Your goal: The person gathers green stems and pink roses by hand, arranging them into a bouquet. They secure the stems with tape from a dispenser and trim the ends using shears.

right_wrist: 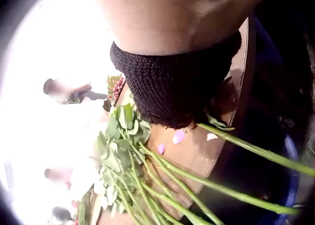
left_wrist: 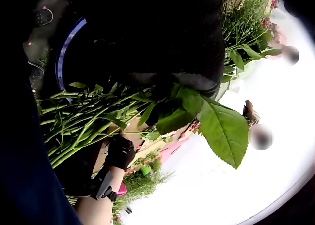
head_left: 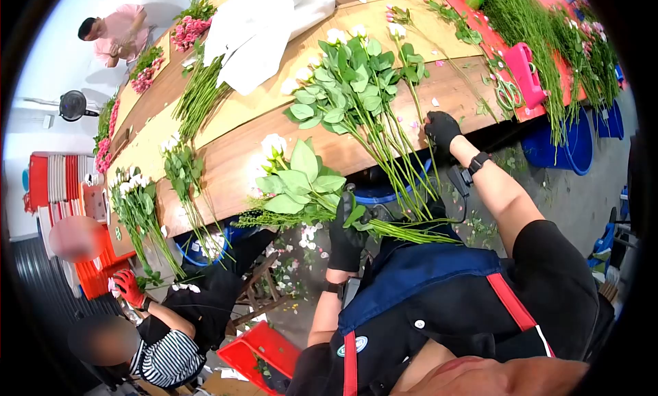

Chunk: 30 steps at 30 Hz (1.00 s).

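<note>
In the head view my black-gloved left hand (head_left: 347, 233) grips a bunch of white roses (head_left: 299, 183), blooms to the left and green stems (head_left: 411, 230) pointing right across my lap. A broad leaf (left_wrist: 224, 131) of that bunch stands out in the left wrist view. My right hand (head_left: 443, 130), gloved in black too, is curled at the table's front edge around the stem of a single white rose (head_left: 397, 30). That green stem (right_wrist: 256, 149) comes out from under the glove in the right wrist view; the fingertips are hidden. Beside it lies a larger pile of white roses (head_left: 349, 84).
Green-handled scissors (head_left: 508, 94) lie by a pink tool (head_left: 526, 75) at the table's right. Blue buckets (head_left: 558, 146) stand on the floor. Another person in red gloves (head_left: 129, 288) sits at the left near more roses (head_left: 133, 190). White sheeting (head_left: 264, 36) covers the table's back.
</note>
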### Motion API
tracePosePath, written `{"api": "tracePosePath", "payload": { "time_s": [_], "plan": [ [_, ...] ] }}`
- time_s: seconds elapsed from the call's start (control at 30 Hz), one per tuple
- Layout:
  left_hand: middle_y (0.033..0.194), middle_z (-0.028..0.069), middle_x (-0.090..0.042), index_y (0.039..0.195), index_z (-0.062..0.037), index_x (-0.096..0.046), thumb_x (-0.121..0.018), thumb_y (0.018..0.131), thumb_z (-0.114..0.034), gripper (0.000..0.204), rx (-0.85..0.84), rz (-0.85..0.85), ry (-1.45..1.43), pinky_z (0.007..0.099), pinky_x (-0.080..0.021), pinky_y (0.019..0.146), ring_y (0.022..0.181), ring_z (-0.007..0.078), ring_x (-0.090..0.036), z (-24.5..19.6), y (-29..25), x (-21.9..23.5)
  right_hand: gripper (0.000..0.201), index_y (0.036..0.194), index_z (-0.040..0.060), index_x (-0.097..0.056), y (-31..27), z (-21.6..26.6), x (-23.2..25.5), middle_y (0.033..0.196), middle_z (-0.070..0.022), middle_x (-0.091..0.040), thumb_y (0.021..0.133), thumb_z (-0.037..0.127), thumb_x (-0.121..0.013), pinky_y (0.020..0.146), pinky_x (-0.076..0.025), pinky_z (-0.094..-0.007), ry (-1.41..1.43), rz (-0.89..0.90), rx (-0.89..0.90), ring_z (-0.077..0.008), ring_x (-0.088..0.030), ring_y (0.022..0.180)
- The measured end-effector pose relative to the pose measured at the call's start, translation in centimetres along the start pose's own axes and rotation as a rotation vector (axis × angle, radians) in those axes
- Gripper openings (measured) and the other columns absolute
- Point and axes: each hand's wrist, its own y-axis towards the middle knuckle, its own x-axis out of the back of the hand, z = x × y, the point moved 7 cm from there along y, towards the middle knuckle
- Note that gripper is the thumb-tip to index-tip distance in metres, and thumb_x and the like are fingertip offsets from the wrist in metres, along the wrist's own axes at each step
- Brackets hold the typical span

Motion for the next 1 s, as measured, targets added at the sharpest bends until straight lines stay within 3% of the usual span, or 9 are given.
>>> {"api": "tracePosePath", "payload": {
  "time_s": [0.17,0.23,0.37,0.47,0.6,0.73,0.83,0.87,1.0],
  "plan": [
    [0.095,0.0003,-0.049,0.142,-0.0016,-0.036,-0.047,0.096,-0.003,0.047,0.043,-0.053,-0.097,0.0210,-0.044,0.070,0.076,0.0080,-0.046,-1.5,0.4,-1.9,0.021,0.082,0.0016,-0.056,-0.7,1.4,-1.2,0.070,-0.0090,-0.060,0.075,0.017,-0.067,0.065,-0.047,-0.0326,0.892,-0.092,-0.079,-0.0202,-0.059,0.067],
    [0.095,0.0005,-0.048,0.142,-0.0016,-0.036,-0.047,0.096,-0.004,0.047,0.045,-0.078,0.077,0.0214,-0.044,0.071,0.076,0.0082,-0.046,-1.2,0.7,-1.3,0.019,0.085,0.0013,-0.055,-1.7,4.4,-0.9,0.068,-0.0035,-0.058,0.077,0.013,-0.068,0.061,-0.046,-0.0280,0.964,-0.076,-0.057,-0.0123,-0.055,0.066],
    [0.099,0.0023,-0.048,0.142,-0.0011,-0.036,-0.052,0.094,-0.004,0.051,-0.072,-0.035,0.487,0.0239,-0.047,0.073,0.078,0.0097,-0.048,-1.8,0.7,-1.7,0.034,0.091,0.0005,-0.060,-1.1,8.5,-2.5,0.080,-0.0208,-0.064,0.076,0.030,-0.068,0.071,-0.049,-0.0398,0.489,-0.038,-0.012,-0.0342,-0.062,0.077],
    [0.111,0.0072,-0.056,0.142,-0.0003,-0.035,-0.058,0.088,-0.004,0.058,-0.241,0.003,0.806,0.0279,-0.050,0.077,0.087,0.0131,-0.057,-2.6,0.5,-2.7,0.040,0.090,0.0040,-0.066,0.6,9.5,-4.7,0.089,-0.0232,-0.065,0.073,0.040,-0.066,0.077,-0.048,-0.0464,0.210,0.172,-0.062,-0.0371,-0.062,0.089],
    [0.117,0.0147,-0.063,0.140,-0.0026,-0.039,-0.057,0.082,0.003,0.061,-0.310,-0.009,1.035,0.0324,-0.051,0.082,0.096,0.0235,-0.065,-5.9,-0.5,-4.9,0.029,0.085,0.0028,-0.061,1.8,6.1,-7.1,0.081,-0.0190,-0.063,0.076,0.030,-0.064,0.067,-0.046,-0.0408,0.357,0.018,0.095,-0.0325,-0.058,0.074],
    [0.111,0.0034,-0.059,0.133,-0.0101,-0.049,-0.059,0.091,-0.012,0.044,0.243,-0.351,-0.519,0.0264,-0.049,0.061,0.077,0.0118,-0.057,-0.5,0.9,-1.6,0.008,0.090,0.0045,-0.056,0.1,3.6,-2.0,0.065,-0.0075,-0.060,0.088,0.012,-0.059,0.038,-0.036,-0.0253,0.789,-0.035,-0.034,-0.0128,-0.048,0.042],
    [0.110,-0.0018,-0.061,0.123,-0.0077,-0.057,-0.063,0.091,-0.028,0.039,0.121,-0.285,-0.466,0.0287,-0.049,0.062,0.077,0.0104,-0.055,1.1,2.2,-0.2,0.019,0.098,0.0042,-0.065,-3.0,5.4,2.6,0.060,0.0000,-0.052,0.090,0.022,-0.064,0.042,-0.033,-0.0229,0.929,-0.080,0.031,-0.0071,-0.044,0.045],
    [0.101,-0.0040,-0.061,0.119,-0.0081,-0.060,-0.065,0.090,-0.030,0.037,0.102,-0.194,-0.532,0.0269,-0.048,0.062,0.075,0.0089,-0.054,1.7,2.7,0.0,0.023,0.111,0.0050,-0.063,-4.5,6.1,4.1,0.066,0.0034,-0.052,0.092,0.018,-0.060,0.049,-0.038,-0.0221,0.599,-0.184,0.354,-0.0057,-0.047,0.054],
    [0.111,-0.0009,-0.060,0.124,-0.0093,-0.056,-0.063,0.091,-0.027,0.037,0.099,-0.344,-0.473,0.0337,-0.051,0.073,0.089,0.0154,-0.060,1.4,1.8,-0.2,0.020,0.096,0.0017,-0.066,-10.8,11.2,7.3,0.070,-0.0028,-0.059,0.091,0.019,-0.059,0.059,-0.043,-0.0266,0.540,0.101,0.198,-0.0120,-0.055,0.061]
  ]
}}
